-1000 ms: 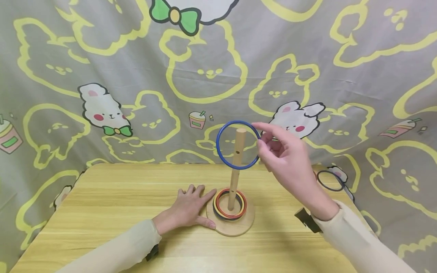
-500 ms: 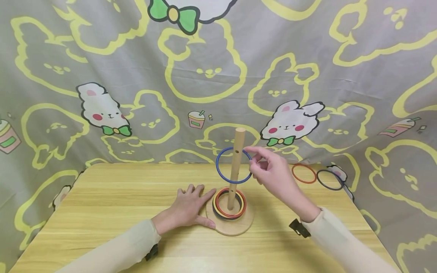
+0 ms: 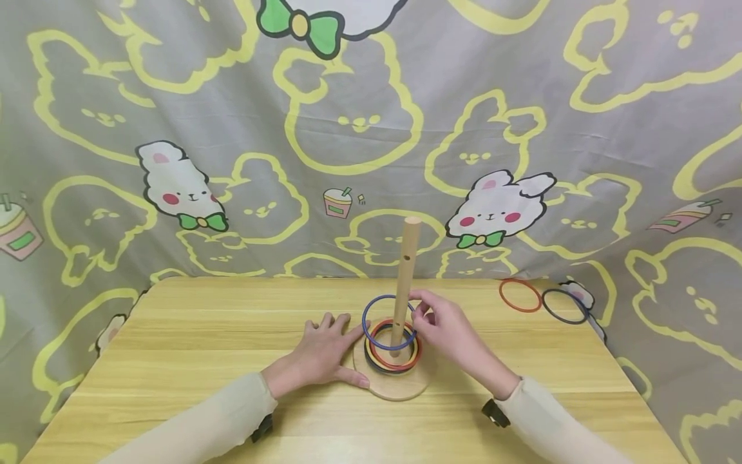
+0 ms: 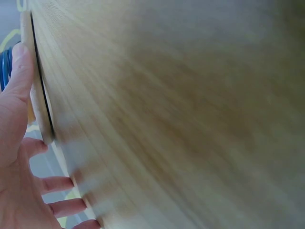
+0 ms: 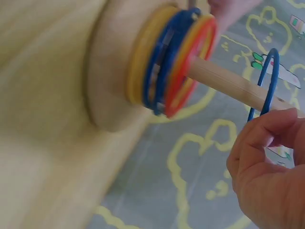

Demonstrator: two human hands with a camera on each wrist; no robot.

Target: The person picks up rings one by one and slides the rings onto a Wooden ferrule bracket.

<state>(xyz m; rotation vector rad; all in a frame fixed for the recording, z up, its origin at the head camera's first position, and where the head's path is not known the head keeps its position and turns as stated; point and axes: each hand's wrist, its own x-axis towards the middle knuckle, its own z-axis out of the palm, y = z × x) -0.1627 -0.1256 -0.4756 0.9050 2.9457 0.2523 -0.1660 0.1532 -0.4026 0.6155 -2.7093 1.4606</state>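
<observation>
A pale wooden peg (image 3: 404, 270) stands upright on a round base (image 3: 400, 390) on the table. My right hand (image 3: 445, 328) pinches a thin blue ring (image 3: 364, 322) by its right side. The ring is around the peg, above the rings stacked at its foot. In the right wrist view that stack shows yellow, blue and red rings, with a red ring (image 5: 190, 59) outermost. My left hand (image 3: 320, 353) rests at the left edge of the base, fingers spread. Its thumb (image 4: 21, 71) lies on the base in the left wrist view.
Two loose rings lie at the table's back right corner, a red ring (image 3: 501, 293) and a dark blue ring (image 3: 545, 308). A grey patterned curtain (image 3: 324, 225) hangs behind the wood-grain table (image 3: 191, 335).
My right hand has brought the blue ring down along the peg, from around its top to just above the stack. My left hand has stayed at the base.
</observation>
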